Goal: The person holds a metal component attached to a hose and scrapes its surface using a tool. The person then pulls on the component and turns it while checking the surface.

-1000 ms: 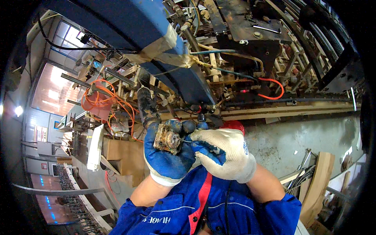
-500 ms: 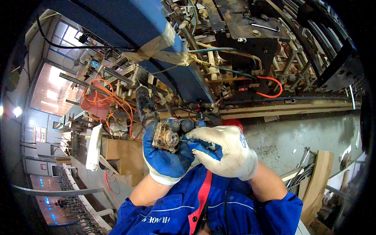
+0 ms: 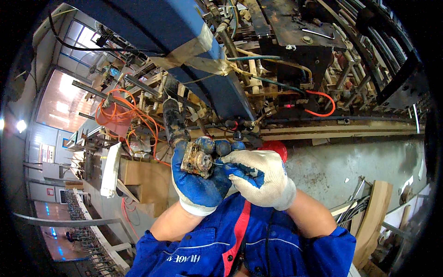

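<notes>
A grimy, rust-brown metal block with a round boss rests in the palm of my left hand, which wears a white work glove with a blue coated palm. The blackened fingers curl up around the far side of the block. Close against the boss, my right hand, gloved the same way, has its thumb and forefinger pinched together. A thin metal tip shows between that pinch and the boss; the rest of it is hidden in the glove.
A blue machine beam wrapped with tape slants overhead. Behind it stands machinery with hoses and a hex key on a dark plate. A red bucket is beyond my right hand. Cardboard boxes stand left, wooden boards right.
The view has shifted slightly. Both hands keep nearly the same hold, the right still pinching beside the block's round boss.
</notes>
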{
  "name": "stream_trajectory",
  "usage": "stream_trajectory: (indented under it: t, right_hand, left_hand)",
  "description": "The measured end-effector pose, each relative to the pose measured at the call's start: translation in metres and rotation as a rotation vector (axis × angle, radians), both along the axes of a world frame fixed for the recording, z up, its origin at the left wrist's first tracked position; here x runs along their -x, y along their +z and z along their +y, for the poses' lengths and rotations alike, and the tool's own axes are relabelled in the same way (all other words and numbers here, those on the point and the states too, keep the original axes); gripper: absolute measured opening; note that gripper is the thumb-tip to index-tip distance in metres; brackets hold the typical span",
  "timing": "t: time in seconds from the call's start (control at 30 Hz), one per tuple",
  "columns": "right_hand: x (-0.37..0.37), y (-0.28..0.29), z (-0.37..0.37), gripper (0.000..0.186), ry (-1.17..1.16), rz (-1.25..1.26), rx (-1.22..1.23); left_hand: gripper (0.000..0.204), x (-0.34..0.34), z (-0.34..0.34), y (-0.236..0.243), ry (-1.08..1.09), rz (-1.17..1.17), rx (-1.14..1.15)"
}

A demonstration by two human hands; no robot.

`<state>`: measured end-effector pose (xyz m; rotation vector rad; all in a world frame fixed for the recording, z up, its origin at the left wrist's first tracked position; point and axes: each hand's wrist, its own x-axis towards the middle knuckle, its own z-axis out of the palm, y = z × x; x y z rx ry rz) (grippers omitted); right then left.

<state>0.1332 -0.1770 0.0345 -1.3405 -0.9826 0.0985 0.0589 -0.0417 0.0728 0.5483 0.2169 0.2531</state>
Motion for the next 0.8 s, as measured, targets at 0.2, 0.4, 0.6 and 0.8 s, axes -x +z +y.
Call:
stream_trajectory:
  t: [0.2,0.4,0.6,0.8]
  right_hand:
    - [0.007,-0.004,0.005,0.029,-0.010,0.015,0.021]
    - [0.009,0.011,-0.008,0.028,-0.034,0.037,0.075]
    - [0.014,0.032,0.007,0.031,-0.113,-0.184,0.210]
    - [0.023,-0.003,-0.046,0.025,-0.248,0.157,0.387]
  left_hand:
    - [0.045,0.006,0.004,-0.016,0.063,0.081,0.005]
    - [0.051,0.007,0.007,-0.017,-0.123,-0.085,0.148]
    - [0.038,0.028,0.028,-0.019,0.012,0.086,-0.749]
    - [0.032,-0.018,0.000,-0.103,-0.229,-0.242,0.430]
